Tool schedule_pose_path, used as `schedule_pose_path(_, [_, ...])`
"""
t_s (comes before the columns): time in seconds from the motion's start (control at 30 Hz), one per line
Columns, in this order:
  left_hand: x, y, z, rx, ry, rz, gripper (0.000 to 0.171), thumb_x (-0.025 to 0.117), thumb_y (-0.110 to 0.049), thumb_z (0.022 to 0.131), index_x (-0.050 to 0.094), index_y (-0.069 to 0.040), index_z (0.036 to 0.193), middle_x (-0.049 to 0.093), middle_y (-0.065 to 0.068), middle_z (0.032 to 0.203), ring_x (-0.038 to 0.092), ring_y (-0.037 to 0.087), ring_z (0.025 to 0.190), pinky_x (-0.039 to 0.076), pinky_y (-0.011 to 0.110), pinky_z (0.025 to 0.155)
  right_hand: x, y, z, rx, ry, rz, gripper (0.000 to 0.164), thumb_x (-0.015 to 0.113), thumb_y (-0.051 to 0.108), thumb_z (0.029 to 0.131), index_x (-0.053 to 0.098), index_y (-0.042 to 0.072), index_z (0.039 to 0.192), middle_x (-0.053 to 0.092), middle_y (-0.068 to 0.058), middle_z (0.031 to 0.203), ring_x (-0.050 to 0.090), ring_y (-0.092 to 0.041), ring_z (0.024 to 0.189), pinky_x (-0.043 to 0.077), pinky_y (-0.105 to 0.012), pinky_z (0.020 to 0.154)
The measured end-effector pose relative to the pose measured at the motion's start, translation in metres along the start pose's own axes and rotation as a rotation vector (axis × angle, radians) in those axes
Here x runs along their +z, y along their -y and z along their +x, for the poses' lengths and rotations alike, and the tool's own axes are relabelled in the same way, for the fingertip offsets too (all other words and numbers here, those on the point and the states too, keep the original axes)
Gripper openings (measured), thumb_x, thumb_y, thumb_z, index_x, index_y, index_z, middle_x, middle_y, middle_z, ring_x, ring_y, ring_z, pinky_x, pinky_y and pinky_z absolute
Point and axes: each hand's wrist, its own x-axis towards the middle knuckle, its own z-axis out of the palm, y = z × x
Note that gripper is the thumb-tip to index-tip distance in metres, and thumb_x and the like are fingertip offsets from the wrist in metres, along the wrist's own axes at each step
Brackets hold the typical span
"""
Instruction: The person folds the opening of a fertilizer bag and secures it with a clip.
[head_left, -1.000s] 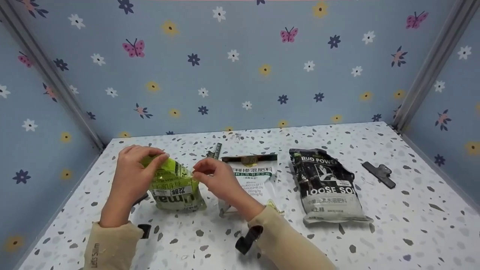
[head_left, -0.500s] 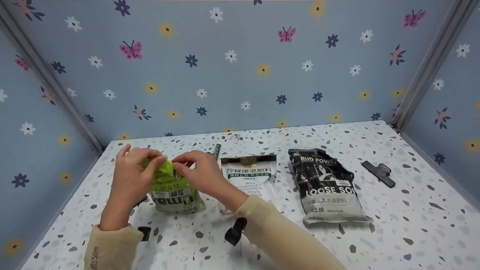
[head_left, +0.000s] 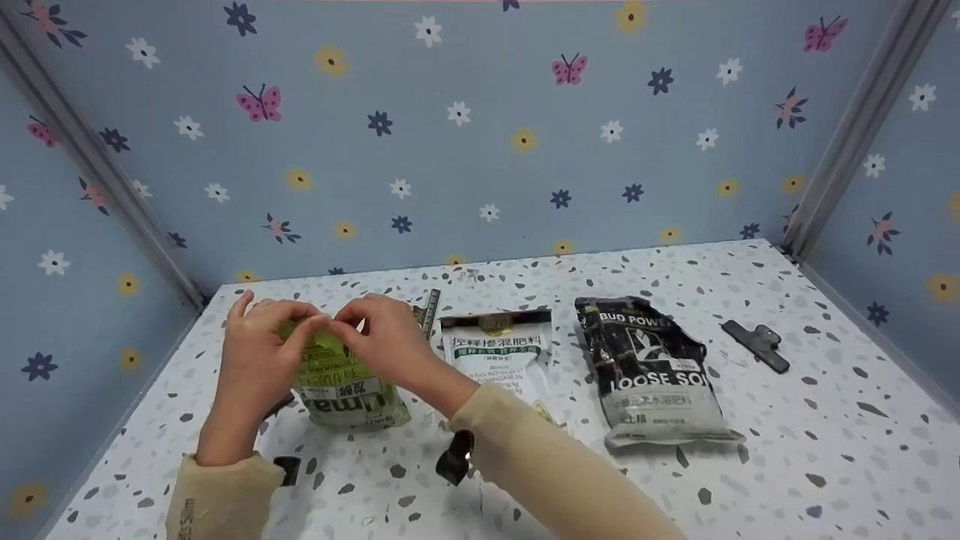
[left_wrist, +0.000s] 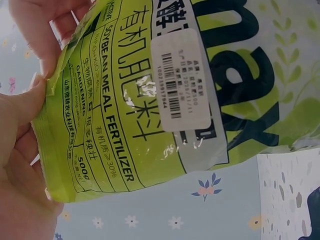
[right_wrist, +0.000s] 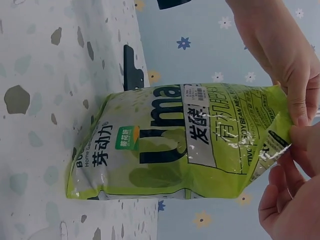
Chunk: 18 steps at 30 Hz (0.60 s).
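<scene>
A green fertilizer bag point(head_left: 349, 409) stands upright on the left part of the table, its print reading soybean meal fertilizer in the left wrist view. My left hand point(head_left: 259, 356) pinches its top edge between thumb and fingers. Close beside it, my right hand point(head_left: 390, 341) pinches the top too, thumb and index finger on a corner that is folded inward. In the right wrist view the bag's upper part point(right_wrist: 255, 125) slants toward the fingertips, where the two hands meet. The hands cover much of the bag's mouth in the head view.
To the right lie a white fertilizer bag point(head_left: 499, 349) and a black-and-grey bag point(head_left: 660, 382) marked Loose Soil. A black clip point(head_left: 757, 345) lies at the far right; another black clip point(right_wrist: 132, 70) is behind the green bag. A dark strip point(head_left: 431, 311) shows behind my right hand.
My right hand has moved left from the bag's right top corner to the left hand's fingertips, folding the corner inward. My left hand keeps its hold on the top edge.
</scene>
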Motion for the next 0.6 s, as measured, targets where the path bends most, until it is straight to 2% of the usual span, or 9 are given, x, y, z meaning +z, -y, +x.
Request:
schedule_pose_path(0.3, [0.003, 0.000, 0.001, 0.005, -0.013, 0.006, 0.010, 0.076, -0.013, 0.088, 0.074, -0.004, 0.086, 0.071, 0.010, 0.081, 0.065, 0.032, 0.082, 0.013, 0.059, 0.116, 0.000, -0.018, -0.005, -0.010, 0.019, -0.005, 0.014, 0.067, 0.027, 0.097, 0.070, 0.015, 0.090, 0.055, 0.008, 0.080, 0.051, -0.006, 0.069, 0.044, -0.018, 0.058])
schedule_pose_path(0.47, [0.003, 0.003, 0.001, -0.003, -0.019, 0.005, 0.009, 0.078, -0.011, 0.087, 0.074, -0.003, 0.086, 0.072, 0.011, 0.080, 0.065, 0.031, 0.081, 0.013, 0.057, 0.117, 0.001, -0.031, -0.010, -0.013, 0.052, 0.048, 0.014, 0.067, 0.025, 0.096, 0.069, 0.013, 0.089, 0.057, 0.007, 0.079, 0.052, -0.006, 0.068, 0.046, -0.019, 0.059])
schedule_pose_path(0.57, [0.003, 0.003, -0.001, -0.026, -0.024, 0.003, 0.008, 0.078, -0.010, 0.087, 0.074, -0.003, 0.087, 0.071, 0.011, 0.081, 0.064, 0.031, 0.081, 0.016, 0.055, 0.117, 0.002, -0.036, -0.015, 0.000, 0.079, 0.065, 0.013, 0.067, 0.024, 0.096, 0.067, 0.014, 0.089, 0.058, 0.007, 0.079, 0.052, -0.006, 0.067, 0.048, -0.019, 0.059])
schedule_pose_path(0.6, [0.003, 0.002, -0.002, -0.037, -0.028, 0.003, 0.008, 0.078, -0.010, 0.087, 0.074, -0.002, 0.087, 0.071, 0.012, 0.081, 0.064, 0.031, 0.082, 0.020, 0.055, 0.116, 0.002, -0.038, -0.016, 0.004, 0.088, 0.068, 0.013, 0.066, 0.025, 0.096, 0.066, 0.014, 0.089, 0.058, 0.007, 0.079, 0.052, -0.006, 0.067, 0.048, -0.020, 0.059])
